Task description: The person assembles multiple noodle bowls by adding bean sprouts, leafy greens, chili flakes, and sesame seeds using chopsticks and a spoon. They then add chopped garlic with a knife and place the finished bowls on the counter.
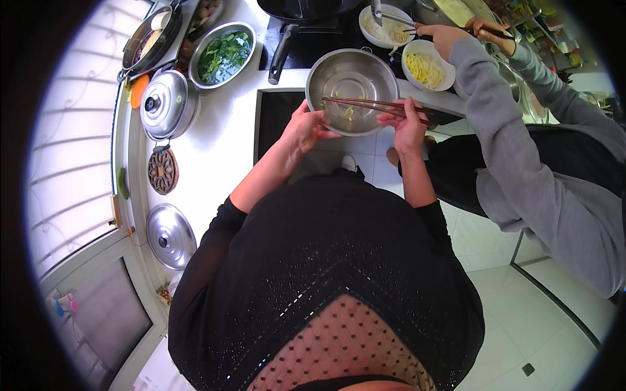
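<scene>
My left hand grips the rim of a round steel bowl from its near left side. Between the fingers of my right hand is a pair of brown chopsticks, their tips reaching over the inside of the bowl. A few yellow strands lie on the bowl's bottom, which is otherwise bare metal. Just beyond my right hand, a white bowl holds yellow bean sprouts or noodles; I cannot tell which. Another white bowl with pale noodles sits behind it.
At right, a person in grey sleeves reaches over the bowls with a ladle and another utensil. A pan handle juts from the stove. On the left counter are a bowl of greens, a lidded pot, a trivet and a lid.
</scene>
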Available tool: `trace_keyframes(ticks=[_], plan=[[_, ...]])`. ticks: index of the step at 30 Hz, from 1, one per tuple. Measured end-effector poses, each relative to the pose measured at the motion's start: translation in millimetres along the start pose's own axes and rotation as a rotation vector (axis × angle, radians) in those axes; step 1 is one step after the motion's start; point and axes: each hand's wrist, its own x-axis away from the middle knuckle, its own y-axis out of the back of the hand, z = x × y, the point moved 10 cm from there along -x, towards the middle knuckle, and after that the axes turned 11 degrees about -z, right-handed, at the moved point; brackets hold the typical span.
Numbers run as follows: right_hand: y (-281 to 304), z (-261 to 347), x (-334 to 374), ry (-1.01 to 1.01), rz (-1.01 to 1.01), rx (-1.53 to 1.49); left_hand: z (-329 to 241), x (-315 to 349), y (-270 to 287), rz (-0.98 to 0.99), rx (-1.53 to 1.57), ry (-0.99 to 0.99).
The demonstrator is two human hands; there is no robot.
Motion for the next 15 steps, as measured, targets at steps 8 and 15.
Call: trace_keyframes(ticks=[8,15], plan=[[-3.5,23.6,3.3,0.052,0.016,0.0,-1.3,-1.9,6.1,-0.019,0.011,0.01],[14.5,25.7,-14.3,0.019,-0.04,-0.067,-1.2,-9.5,7.0,-0.008,0.038,0.018]])
